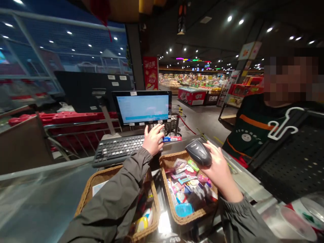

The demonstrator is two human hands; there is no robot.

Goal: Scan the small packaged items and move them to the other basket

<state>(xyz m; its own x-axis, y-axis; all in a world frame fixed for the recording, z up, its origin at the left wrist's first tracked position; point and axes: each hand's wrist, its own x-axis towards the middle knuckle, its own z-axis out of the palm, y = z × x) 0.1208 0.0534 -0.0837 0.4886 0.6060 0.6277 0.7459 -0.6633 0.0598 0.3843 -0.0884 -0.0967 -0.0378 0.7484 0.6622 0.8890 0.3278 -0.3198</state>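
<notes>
My left hand (pixel 153 139) is spreading its fingers loosely over the keyboard's (pixel 121 148) right end, holding nothing visible; I cannot tell whether it is pressing a key. My right hand (pixel 219 168) is gripping the black scanner (pixel 198 153), just above the right basket (pixel 187 220). For good work, I should be pressing single keys deliberately, checking the lit screen (pixel 144 108) beyond my left hand and holding the scanner clear of the packets (pixel 184 179) below. I am counting one scanner, one keyboard, one lit screen, one red-and-blue box (pixel 173 138) right of my left hand, and two baskets, the left basket (pixel 87 190) lying under my left sleeve (pixel 118 192); the packets are overlapping too much to count
</notes>
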